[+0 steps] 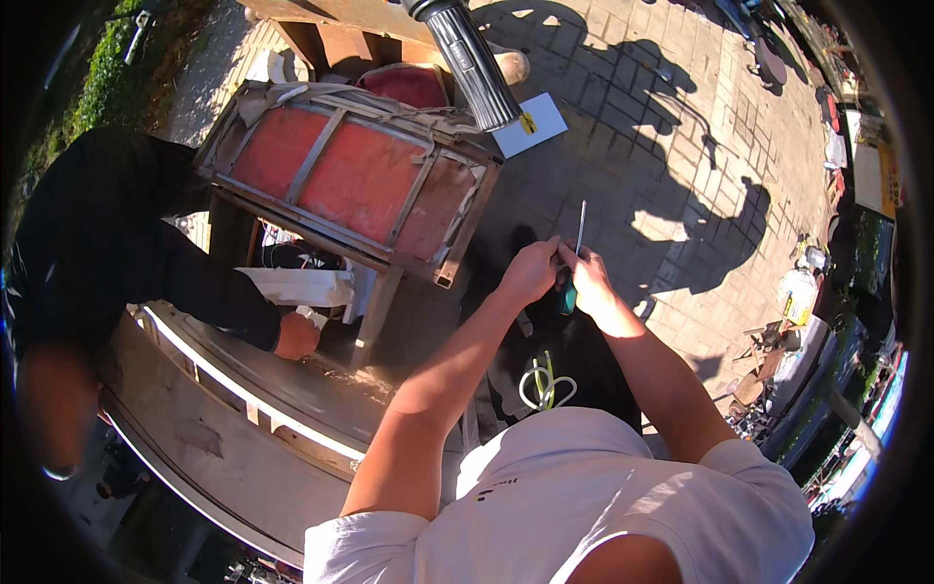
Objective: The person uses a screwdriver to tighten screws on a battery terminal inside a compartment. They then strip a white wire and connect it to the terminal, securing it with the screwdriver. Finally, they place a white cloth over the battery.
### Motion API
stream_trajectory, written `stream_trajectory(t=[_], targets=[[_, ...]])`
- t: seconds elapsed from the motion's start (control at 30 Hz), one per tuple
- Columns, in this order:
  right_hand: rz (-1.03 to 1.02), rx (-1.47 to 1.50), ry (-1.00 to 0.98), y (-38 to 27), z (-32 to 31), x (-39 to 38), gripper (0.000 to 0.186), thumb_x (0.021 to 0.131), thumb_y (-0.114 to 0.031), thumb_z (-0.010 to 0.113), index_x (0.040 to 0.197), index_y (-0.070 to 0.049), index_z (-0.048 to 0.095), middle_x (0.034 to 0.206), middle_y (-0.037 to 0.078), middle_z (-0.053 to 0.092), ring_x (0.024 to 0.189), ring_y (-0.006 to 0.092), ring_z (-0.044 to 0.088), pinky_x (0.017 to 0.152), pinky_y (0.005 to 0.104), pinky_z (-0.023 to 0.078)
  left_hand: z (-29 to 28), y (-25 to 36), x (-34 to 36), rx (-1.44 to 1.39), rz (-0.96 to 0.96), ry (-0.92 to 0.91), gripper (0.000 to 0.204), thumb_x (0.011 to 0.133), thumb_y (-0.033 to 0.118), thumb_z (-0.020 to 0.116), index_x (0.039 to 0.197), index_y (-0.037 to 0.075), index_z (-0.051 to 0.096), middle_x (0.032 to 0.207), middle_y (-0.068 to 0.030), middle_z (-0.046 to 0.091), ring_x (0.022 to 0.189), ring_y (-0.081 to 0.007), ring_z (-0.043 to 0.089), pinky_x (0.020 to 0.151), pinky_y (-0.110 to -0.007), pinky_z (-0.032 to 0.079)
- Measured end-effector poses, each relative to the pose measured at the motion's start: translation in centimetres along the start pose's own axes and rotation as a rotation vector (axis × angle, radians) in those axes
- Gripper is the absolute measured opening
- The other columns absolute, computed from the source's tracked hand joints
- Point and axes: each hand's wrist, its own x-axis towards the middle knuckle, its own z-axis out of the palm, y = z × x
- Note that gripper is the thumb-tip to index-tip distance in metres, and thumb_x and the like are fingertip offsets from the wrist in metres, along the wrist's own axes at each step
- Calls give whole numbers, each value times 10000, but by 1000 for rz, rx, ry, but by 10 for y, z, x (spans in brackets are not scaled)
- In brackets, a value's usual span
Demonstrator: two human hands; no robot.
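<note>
In front of my lap, both hands are close together. My right hand is closed around a screwdriver with a green and dark handle, its thin metal shaft pointing up and away. My left hand is beside it, thumb and fingers pinched together near the base of the shaft. What those left fingers hold, if anything, is too small to make out. Loops of pale cord lie over my dark trousers, just beyond my white shirt.
Ahead on the left stands a worn wooden frame with red panels. A person in dark clothes sits left, one hand near its legs. A curved bench, black ribbed cylinder and white flat box are nearby.
</note>
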Motion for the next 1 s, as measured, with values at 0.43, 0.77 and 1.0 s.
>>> stream_trajectory(t=[0.43,0.77,1.0], targets=[[7,82,216,30,-63,-36,157,888,-175,632,966,-56,567,766,70,618,541,150,559,496,313,483,-59,-117,-25,176,-219,143,414,890,260,621,1191,-24,622,1107,-205,677,1041,-300,655,902,-363,496],[173,-429,759,125,-202,-175,301,795,-259,621,777,36,676,672,154,667,597,261,674,580,396,533,-137,-184,-5,316,-243,-93,260,816,164,567,878,-61,684,663,-91,654,591,-196,626,562,-384,493],[575,-698,710,257,-231,-216,278,743,-262,635,880,-47,745,898,184,704,871,363,695,737,448,556,-87,-73,134,253,-180,-147,191,816,168,580,814,-6,657,632,-32,596,551,-140,539,509,-333,436]])
